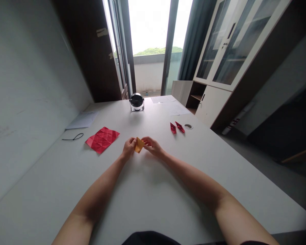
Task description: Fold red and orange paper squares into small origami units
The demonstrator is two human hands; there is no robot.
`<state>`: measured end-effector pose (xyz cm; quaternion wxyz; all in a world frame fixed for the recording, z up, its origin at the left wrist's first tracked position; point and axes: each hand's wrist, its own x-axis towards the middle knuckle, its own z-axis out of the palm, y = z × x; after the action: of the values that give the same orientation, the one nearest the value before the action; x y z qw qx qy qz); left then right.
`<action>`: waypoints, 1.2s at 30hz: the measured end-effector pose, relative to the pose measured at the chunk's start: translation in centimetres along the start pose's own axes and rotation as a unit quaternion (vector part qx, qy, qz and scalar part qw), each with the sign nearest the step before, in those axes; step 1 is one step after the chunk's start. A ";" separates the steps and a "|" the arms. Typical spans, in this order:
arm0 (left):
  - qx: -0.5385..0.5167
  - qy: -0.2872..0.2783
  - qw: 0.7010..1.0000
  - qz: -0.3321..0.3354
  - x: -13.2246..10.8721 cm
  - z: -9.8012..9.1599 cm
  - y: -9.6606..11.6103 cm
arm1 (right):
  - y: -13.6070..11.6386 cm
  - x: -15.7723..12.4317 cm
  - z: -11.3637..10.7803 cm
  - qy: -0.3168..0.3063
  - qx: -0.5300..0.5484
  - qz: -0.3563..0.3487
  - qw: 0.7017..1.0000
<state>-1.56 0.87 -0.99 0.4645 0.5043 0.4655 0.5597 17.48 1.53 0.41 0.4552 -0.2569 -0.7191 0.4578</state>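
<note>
A small piece of folded yellow-orange paper (139, 145) is held between my two hands over the middle of the white table. My left hand (129, 147) pinches its left side, the thumb lying against the paper. At its right edge, the fingers of my right hand (152, 146) are bent and close around the corner. Where the right fingertips meet the paper is hard to make out. To the left lies a creased red paper sheet (102, 140), unfolded flat. Two small red folded paper shapes (176, 127) rest to the right.
Beside the red shapes lies a white ring like a tape roll (188, 126). A round black device on a silver stand (137, 102) stands at the back. A black cable tie (73, 137) and white papers (82, 120) are on the left, near the wall; other sheets (165, 99) lie far right.
</note>
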 end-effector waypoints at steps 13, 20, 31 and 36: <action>0.024 -0.008 1.000 0.012 0.4 0.0 -0.7 | 0.2 -0.1 0.2 0.025 -0.098 -0.037 0.994; 0.056 -0.035 0.998 0.001 -0.2 0.4 -0.4 | 0.2 -0.2 0.4 -0.004 -0.101 -0.046 0.994; 0.038 -0.090 0.993 0.062 -0.3 0.5 0.0 | 2.4 0.7 -0.9 0.122 -0.034 0.038 0.991; 0.138 -0.078 0.984 0.087 -1.1 0.7 0.5 | 2.1 0.7 -1.0 0.125 0.021 0.044 0.991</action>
<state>-0.78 -0.23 -0.58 0.3749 0.6439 0.4550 0.4876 17.90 3.47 -1.01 0.5261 -0.3341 -0.6350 0.4564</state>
